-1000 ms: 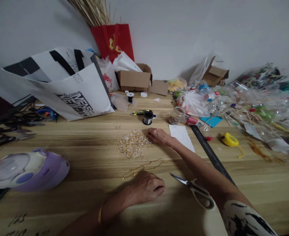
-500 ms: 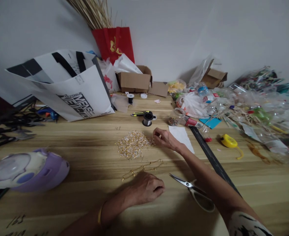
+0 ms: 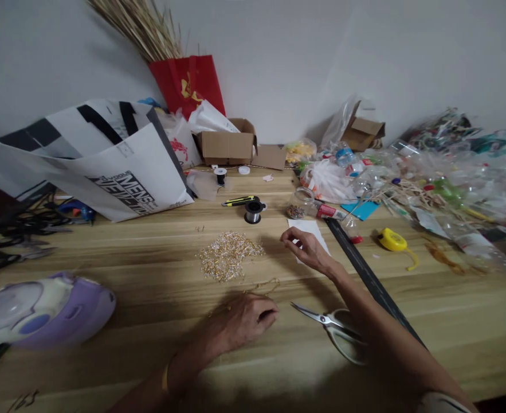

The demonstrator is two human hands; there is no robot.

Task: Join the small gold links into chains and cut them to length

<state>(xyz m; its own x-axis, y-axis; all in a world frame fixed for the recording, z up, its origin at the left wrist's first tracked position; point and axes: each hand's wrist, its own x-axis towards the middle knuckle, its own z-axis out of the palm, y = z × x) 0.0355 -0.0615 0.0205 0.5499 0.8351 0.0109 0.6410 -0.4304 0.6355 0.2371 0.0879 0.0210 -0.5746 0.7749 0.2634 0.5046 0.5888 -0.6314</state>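
Note:
A loose pile of gold and clear beads (image 3: 227, 256) lies mid-table. To its right, my right hand (image 3: 306, 250) hovers by a white sheet of paper (image 3: 312, 230), thumb and fingers pinched; anything between them is too small to make out. My left hand (image 3: 250, 322) rests closer to me, fingers curled, with whatever they hold hidden. It covers part of a thin gold chain with small beads (image 3: 270, 285), whose far end shows beyond the knuckles. Scissors with pale handles (image 3: 328, 321) lie to the right of my left hand, blades slightly apart.
Behind the beads are a wire spool (image 3: 253, 213), a yellow-black cutter (image 3: 239, 201) and a jar of beads (image 3: 301, 204). A purple-white appliance (image 3: 48, 310) and large paper bag (image 3: 124, 172) stand left. A yellow tape measure (image 3: 392, 240) and plastic bottles lie right.
My right hand has drawn away from the bead pile toward the right. My left hand now hides more of the gold chain. The whole view has shifted slightly.

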